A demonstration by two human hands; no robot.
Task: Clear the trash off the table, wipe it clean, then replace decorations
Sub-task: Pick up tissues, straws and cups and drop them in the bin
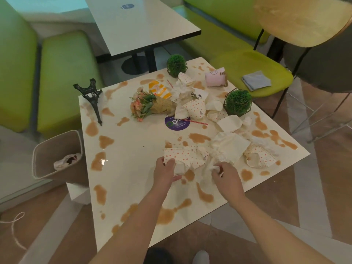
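Two bare hands work at the near edge of the white table [133, 168], which is blotched all over with brown spills [105, 141]. The left hand [164, 171] curls its fingers round the end of a crushed polka-dot paper cup [187, 159] lying on its side, thumb on top. The right hand [226, 177] pinches a crumpled white napkin [219, 156] between curled fingers, just beside that cup. A second flattened dotted cup [261, 158] lies to the right, near the table edge, with more loose napkins [230, 122] behind it.

Farther in, a purple round sticker [177, 124] sits mid-table with a red-striped straw [196, 121] across it. Beyond lies a heap of dotted cups [196, 108], tissue and an orange-striped wrapper [160, 90]. A flower bouquet [144, 105] lies on its side to the left of the heap, and a black Eiffel Tower model [92, 98] is tipped over near the left edge. Two green ball plants in wire frames [238, 102] stand upright, one right, one at the far corner beside a toppled pink cup [216, 77].

Left of the table stands a beige bin [57, 149] with some waste inside. A folded grey cloth [256, 80] rests on the green chair seat [247, 60] beyond.
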